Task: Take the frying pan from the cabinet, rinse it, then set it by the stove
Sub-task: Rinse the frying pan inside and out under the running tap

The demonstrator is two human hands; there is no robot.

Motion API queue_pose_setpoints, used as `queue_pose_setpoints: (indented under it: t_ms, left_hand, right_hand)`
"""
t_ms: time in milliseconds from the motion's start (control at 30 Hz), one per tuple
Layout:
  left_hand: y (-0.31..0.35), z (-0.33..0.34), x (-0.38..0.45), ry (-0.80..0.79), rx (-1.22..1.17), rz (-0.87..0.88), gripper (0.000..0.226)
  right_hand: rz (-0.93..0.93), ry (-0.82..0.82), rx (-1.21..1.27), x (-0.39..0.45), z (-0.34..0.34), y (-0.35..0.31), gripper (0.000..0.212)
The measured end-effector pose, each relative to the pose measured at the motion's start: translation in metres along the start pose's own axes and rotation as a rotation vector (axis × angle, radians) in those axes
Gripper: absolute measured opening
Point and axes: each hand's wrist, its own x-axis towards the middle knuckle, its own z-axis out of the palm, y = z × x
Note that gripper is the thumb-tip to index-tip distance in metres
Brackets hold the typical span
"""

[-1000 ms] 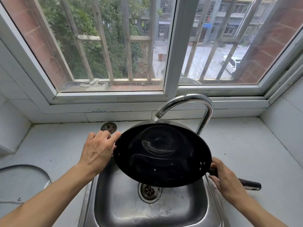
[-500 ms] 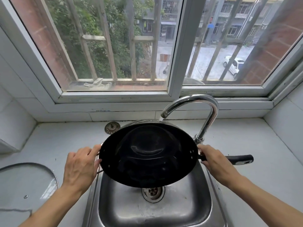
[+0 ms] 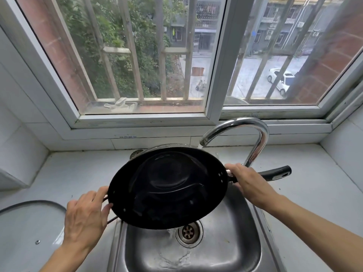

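1. Right hand (image 3: 250,184): fingers curled round the base of the black handle (image 3: 276,173), just where it meets the pan rim; the handle's far end projects to the right beyond the hand.
2. Left hand (image 3: 85,218): fingers and thumb curled on the opposite rim, at a thin wire loop on the pan's left edge.
3. Frying pan (image 3: 167,187): one, black, held between the two hands above the sink, tilted so its near edge dips toward the basin; a film of water lies inside it.
4. Faucet (image 3: 245,134): one, chrome gooseneck, its spout ending just over the pan's far rim; whether water is leaving the spout cannot be told.
5. Sink (image 3: 235,242): one steel basin with one drain (image 3: 189,231); water spills off the pan's low edge and spreads across the basin floor.
6. Glass lid (image 3: 29,222): one, lying flat on the counter (image 3: 314,203) to the left of the left hand.
7. Window (image 3: 216,61): two panes behind the faucet, barred outside.
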Motion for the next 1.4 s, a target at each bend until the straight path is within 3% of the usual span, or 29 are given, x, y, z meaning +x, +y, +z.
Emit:
queue_pose_setpoints:
  t_ms: [233,367,700,1067,1400]
  left_hand:
    - [-0.001,-0.001,-0.004,-0.018,-0.024,-0.057,0.026]
    - [0.003,-0.003,-0.004,-0.041,-0.023,-0.083,0.045]
    - [0.008,-0.004,-0.007,-0.028,-0.021,-0.06,0.05]
    - [0.028,-0.009,0.01,0.003,0.014,0.037,0.048]
    - [0.065,-0.008,0.041,-0.007,0.062,0.167,0.046]
  right_hand:
    - [-0.058,0.009,-0.031,0.016,-0.008,0.001,0.071]
    - [-0.076,0.013,-0.035,0.021,-0.01,0.003,0.069]
    - [-0.071,0.005,-0.054,0.013,-0.009,0.002,0.071]
    - [0.004,0.028,0.021,-0.032,0.0,0.01,0.089]
    - [0.216,0.06,0.108,-0.085,0.001,0.026,0.079]
